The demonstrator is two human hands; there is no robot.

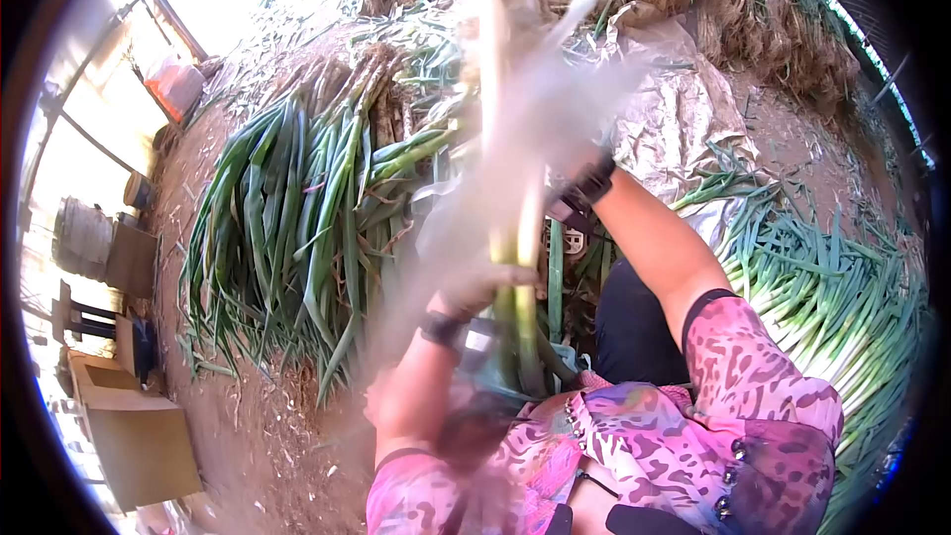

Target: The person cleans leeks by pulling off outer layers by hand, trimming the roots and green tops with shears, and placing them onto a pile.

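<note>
Long green onions stand upright in front of my chest, pale ends up and green leaves down towards my lap. My left hand is closed around their lower stalks. Higher up and to the right, my right hand is badly smeared by motion; its fingers cannot be made out. A whitish blur covers the space around both hands and part of the stalks. To the left lies a pile of untrimmed green onions with long dark leaves. On the right lies a heap of onions with clean pale stalks.
More onions with brown roots are stacked along the back. A crumpled pale sheet lies on the soil, with leaf scraps around. At the far left are a cardboard box and a white bucket-like container. My dark-clad leg is bent below.
</note>
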